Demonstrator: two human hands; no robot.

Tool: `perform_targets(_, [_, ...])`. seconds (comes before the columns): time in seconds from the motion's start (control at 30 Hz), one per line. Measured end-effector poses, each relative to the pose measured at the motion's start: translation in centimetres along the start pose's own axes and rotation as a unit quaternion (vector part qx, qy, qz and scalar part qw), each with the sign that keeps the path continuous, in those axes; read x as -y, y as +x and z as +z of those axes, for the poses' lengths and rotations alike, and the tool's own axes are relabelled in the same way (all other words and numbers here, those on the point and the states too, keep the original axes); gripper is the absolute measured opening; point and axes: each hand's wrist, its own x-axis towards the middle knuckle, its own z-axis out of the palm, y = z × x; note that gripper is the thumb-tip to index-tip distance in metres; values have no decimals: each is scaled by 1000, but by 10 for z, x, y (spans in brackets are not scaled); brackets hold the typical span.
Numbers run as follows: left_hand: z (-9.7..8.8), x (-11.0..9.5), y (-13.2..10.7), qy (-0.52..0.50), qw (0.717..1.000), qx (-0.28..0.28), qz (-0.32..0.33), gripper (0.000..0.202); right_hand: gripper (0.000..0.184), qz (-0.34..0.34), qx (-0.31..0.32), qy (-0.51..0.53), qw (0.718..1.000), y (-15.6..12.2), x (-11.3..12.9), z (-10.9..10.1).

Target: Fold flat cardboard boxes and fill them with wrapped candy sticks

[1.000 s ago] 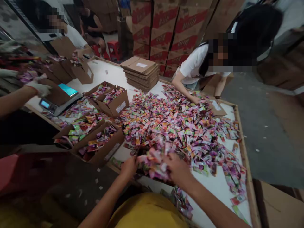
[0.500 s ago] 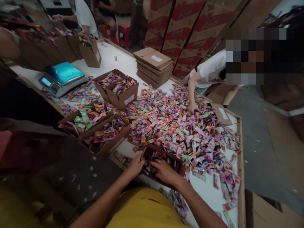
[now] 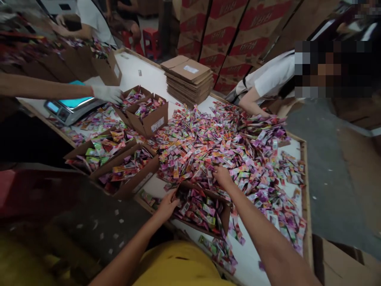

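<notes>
An open cardboard box [image 3: 225, 218] filled with small, colourful sealed packets [image 3: 199, 210] sits at the table edge before me. My left hand [image 3: 167, 205] is closed on its left end, the thumb along the rim. Beyond the box, my right hand [image 3: 224, 177] reaches into a wide heap of the same packets [image 3: 196, 147]. Its fingers are curled together among them; what they hold is partly hidden.
Filled boxes [image 3: 138, 178] stand at left, with two more boxes [image 3: 151, 123] behind. A gloved hand [image 3: 108, 94] reaches past a scale [image 3: 65, 111]. Flattened cartons [image 3: 187, 79] are stacked at the back. Another person's arm [image 3: 253, 101] bends over the heap at right.
My right hand has moved out of the box and up to the heap, uncovering the packets inside. A gloved hand has come in at left; the person at right has lifted a packet-filled box.
</notes>
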Motion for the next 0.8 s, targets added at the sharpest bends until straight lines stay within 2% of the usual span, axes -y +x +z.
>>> perform_targets(0.07, [-1, -6, -2, -17, 1000, 8, 0, 63, 34, -52, -24, 0, 998, -24, 5, -16])
perform_targets(0.13, [-1, -11, -6, -33, 999, 11, -7, 63, 34, -149, -23, 9, 989, -56, 17, -14])
perform_targets(0.2, [0, -15, -9, -40, 999, 6, -20, 63, 35, -234, 31, 1, 972, -83, 36, 13])
perform_targets(0.23, [0, -16, -10, -43, 999, 6, -23, 63, 36, -245, 73, -14, 967, -91, 47, 33])
perform_targets(0.33, [-1, -15, -13, -52, 998, 14, -8, 64, 40, -208, 160, -40, 964, -89, 81, 92])
perform_targets(0.4, [-5, -16, -14, -68, 997, 30, -1, 64, 42, -193, 178, -29, 964, -79, 93, 112])
perform_targets(0.43, [-8, -16, -15, -83, 996, 43, 0, 64, 45, -194, 186, -22, 963, -75, 95, 112])
perform_targets(0.5, [-13, -19, -19, -120, 990, 71, -3, 64, 63, -210, 210, -10, 955, -76, 87, 98])
perform_targets(0.57, [-17, -22, -23, -151, 985, 85, -4, 66, 79, -251, 214, 49, 943, -82, 71, 70])
perform_targets(0.63, [-19, -21, -26, -174, 981, 89, 3, 70, 69, -268, 178, 138, 937, -81, 53, 38])
perform_targets(0.7, [-19, -16, -27, -215, 972, 94, 14, 75, 52, -232, 100, 179, 951, -64, 40, 13])
perform_targets(0.77, [-18, -5, -26, -262, 961, 93, -2, 77, 52, -164, 46, 135, 976, -33, 35, 1])
perform_targets(0.8, [-16, 1, -24, -274, 957, 87, -27, 76, 55, -138, 38, 109, 984, -16, 34, 1])
